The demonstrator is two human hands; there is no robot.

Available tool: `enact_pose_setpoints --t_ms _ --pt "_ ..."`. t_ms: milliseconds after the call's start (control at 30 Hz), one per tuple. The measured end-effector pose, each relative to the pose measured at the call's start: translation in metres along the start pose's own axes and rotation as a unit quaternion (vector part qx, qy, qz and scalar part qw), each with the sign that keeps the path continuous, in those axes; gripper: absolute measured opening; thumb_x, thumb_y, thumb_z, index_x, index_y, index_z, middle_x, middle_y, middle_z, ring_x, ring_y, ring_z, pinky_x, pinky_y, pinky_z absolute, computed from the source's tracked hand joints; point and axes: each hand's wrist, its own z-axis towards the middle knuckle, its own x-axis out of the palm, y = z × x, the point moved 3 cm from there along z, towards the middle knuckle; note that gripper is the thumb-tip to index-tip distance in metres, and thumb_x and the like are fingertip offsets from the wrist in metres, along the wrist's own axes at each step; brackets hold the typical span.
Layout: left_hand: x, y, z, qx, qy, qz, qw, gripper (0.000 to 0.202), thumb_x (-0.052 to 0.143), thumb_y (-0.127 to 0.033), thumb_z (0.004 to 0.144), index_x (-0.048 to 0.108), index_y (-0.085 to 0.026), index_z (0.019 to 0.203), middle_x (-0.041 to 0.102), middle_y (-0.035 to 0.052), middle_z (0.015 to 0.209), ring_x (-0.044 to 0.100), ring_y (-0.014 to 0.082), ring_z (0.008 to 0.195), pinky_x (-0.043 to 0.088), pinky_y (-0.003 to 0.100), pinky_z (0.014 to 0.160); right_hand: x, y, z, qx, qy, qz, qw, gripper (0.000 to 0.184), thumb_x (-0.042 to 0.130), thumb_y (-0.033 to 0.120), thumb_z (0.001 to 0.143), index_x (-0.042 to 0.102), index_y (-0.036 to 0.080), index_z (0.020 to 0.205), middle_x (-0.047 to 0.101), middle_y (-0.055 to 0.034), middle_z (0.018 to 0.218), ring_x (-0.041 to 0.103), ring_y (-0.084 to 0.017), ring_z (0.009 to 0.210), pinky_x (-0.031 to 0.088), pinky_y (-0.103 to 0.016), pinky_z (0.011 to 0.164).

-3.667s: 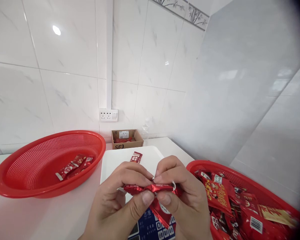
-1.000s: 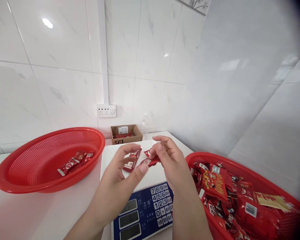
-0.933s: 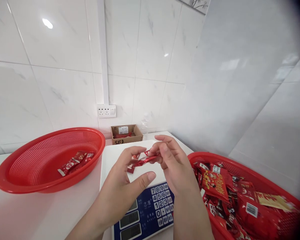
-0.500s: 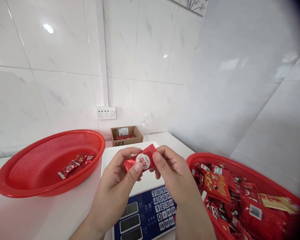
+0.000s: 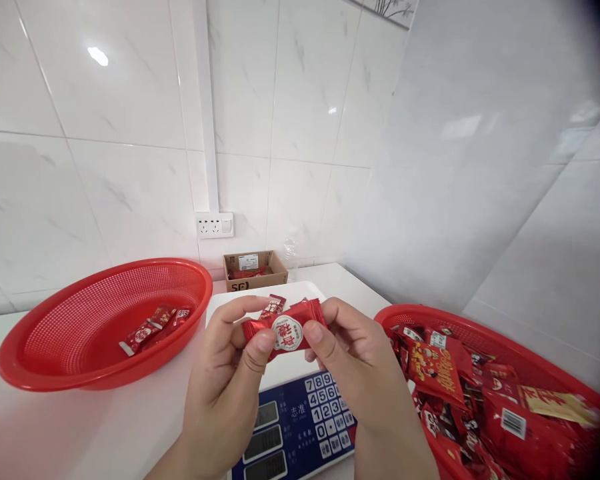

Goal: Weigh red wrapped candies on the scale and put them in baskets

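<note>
A small red candy packet (image 5: 287,333) with a round white label is stretched between my two hands, above a scale. My left hand (image 5: 230,360) pinches its left end with thumb and fingers. On its right end, my right hand (image 5: 355,353) presses thumb against fingers. Just behind the packet, the top of another red wrapped snack (image 5: 274,305) shows near my left fingertips; whether it lies on the scale or is held, I cannot tell. The white weighing scale (image 5: 300,291) has a blue keypad panel (image 5: 300,427) with displays, partly covered by my wrists.
A red perforated basket (image 5: 45,320) with a few wrapped snacks (image 5: 153,329) stands at the left. Another red basket (image 5: 410,312), heaped with red snack packs (image 5: 435,373), is at the right. At the wall are a small cardboard box (image 5: 255,273) and a clear bottle (image 5: 291,248).
The packet has turned from a slant to nearly level, its label now facing me more squarely. My left fingers have shifted towards its left end. Another snack now shows behind it.
</note>
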Motion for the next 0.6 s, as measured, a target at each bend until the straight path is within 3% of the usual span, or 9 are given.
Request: enact_pose_setpoints --t_ms 167,300,367,467,600 --pt "0.0023 -0.0001 0.0017 -0.043 -0.01 -0.044 0.998 0.023 0.075 -0.043 0.079 0.067 -0.03 0.095 0.055 -0.0062 0.062 0.047 0.0071 0.057 0.044 0.013 0.057 0.0035 0.0049 -0.0024 -0.023 -0.047 0.046 0.998 0.033 0.072 0.048 0.08 0.061 0.02 0.068 0.058 0.0029 0.064 0.047 -0.01 0.055 0.035 -0.022 0.05" --pt "-0.0009 0.0004 0.0071 -0.052 0.063 -0.015 0.997 0.031 0.066 -0.05 0.085 0.061 -0.022 0.073 0.055 -0.0044 0.064 0.046 0.0087 0.061 0.041 0.016 0.058 0.0021 0.0037 -0.0026 -0.047 -0.067 0.07 0.994 0.03 0.074 0.046 0.08 0.064 0.02 0.068 0.055 0.0043 0.057 0.045 -0.008 0.052 0.036 -0.019 0.047" --pt "-0.0022 0.0015 0.0074 -0.064 0.096 0.008 0.993 0.037 0.06 -0.051 0.088 0.059 -0.021 0.067 0.053 -0.0037 0.062 0.045 0.0099 0.061 0.039 0.019 0.058 0.0011 0.0024 -0.0016 -0.07 -0.039 0.083 0.993 0.026 0.072 0.043 0.083 0.066 0.021 0.071 0.057 0.0044 0.057 0.047 -0.008 0.051 0.038 -0.017 0.047" --pt "-0.003 0.003 0.0058 -0.094 0.083 -0.015 0.992 0.041 0.061 -0.054 0.086 0.057 -0.02 0.064 0.05 -0.0038 0.06 0.043 0.0109 0.06 0.037 0.021 0.058 0.0004 0.0021 -0.0018 -0.092 0.014 0.116 0.989 0.02 0.074 0.045 0.082 0.069 0.026 0.085 0.067 0.0029 0.069 0.058 -0.009 0.059 0.046 -0.017 0.052" --pt "0.0008 0.0044 0.0043 -0.139 0.084 -0.068 0.984 0.042 0.066 -0.055 0.082 0.057 -0.019 0.062 0.051 -0.0035 0.057 0.043 0.0114 0.058 0.037 0.023 0.058 0.0054 0.0019 -0.0055 -0.017 0.068 0.166 0.984 0.048 0.085 0.048 0.067 0.067 0.036 0.111 0.074 0.0019 0.092 0.068 -0.014 0.077 0.055 -0.022 0.065"
